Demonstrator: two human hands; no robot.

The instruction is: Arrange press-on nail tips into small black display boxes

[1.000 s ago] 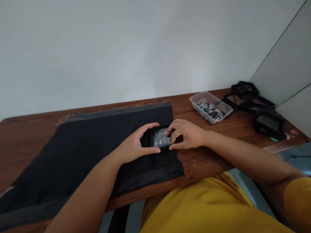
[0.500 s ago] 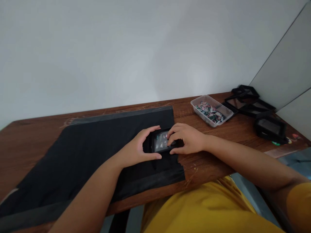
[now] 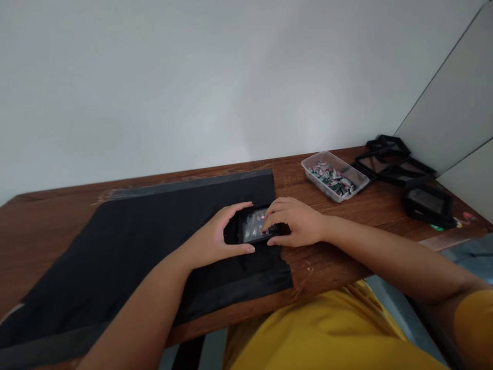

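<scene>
A small black frame with a see-through, shiny face lies on the black mat; several tiny pale and coloured bits show on that face. My left hand curves round its left end, fingers along the far edge and thumb along the near edge, with a gap before the palm. From the right, my right hand bends over the frame, fingertips on its face and thumb by its near right corner. Whether a small piece is under those fingertips is hidden.
Behind my right hand stands a clear plastic tub of small colourful pieces. More black frames lie at the right, another frame nearer. Small coloured bits sit by the right edge of the wooden table. A white wall rises behind.
The right hand's fingers have shifted slightly over the frame's face. The left hand keeps its hold, and the view has moved very little.
</scene>
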